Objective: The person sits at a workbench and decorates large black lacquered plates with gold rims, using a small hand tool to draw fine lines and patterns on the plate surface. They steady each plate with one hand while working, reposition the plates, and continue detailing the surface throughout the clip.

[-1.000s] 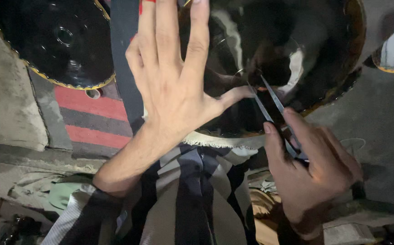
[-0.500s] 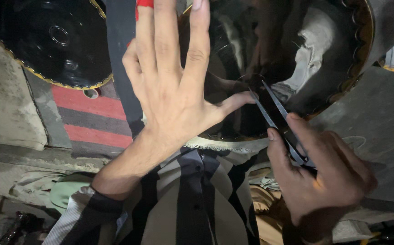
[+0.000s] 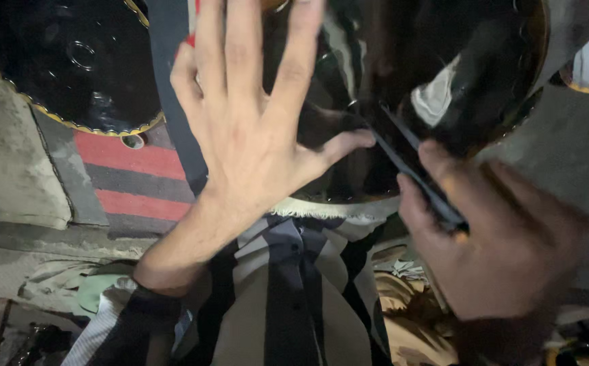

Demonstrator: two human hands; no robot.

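Two hands on the job: left hand (image 3: 250, 135) spread flat, fingers open, pinning the glossy black disc (image 3: 437, 74) steady over the lap, while right hand (image 3: 504, 237) grips dark pliers (image 3: 409, 166) nosed against its surface.

We're in a rough craft workshop, prob. a floor-level one w/ bare, stained concrete (image 3: 9, 176) all around. Big round black glossy discs (image 3: 57, 61) w/ gold scalloped edging lie about, one beside a red-and-grey striped mat (image 3: 138, 183). Scraps & clutter (image 3: 43, 332) sit along the concrete ledge near our knees, so it's no home or office.
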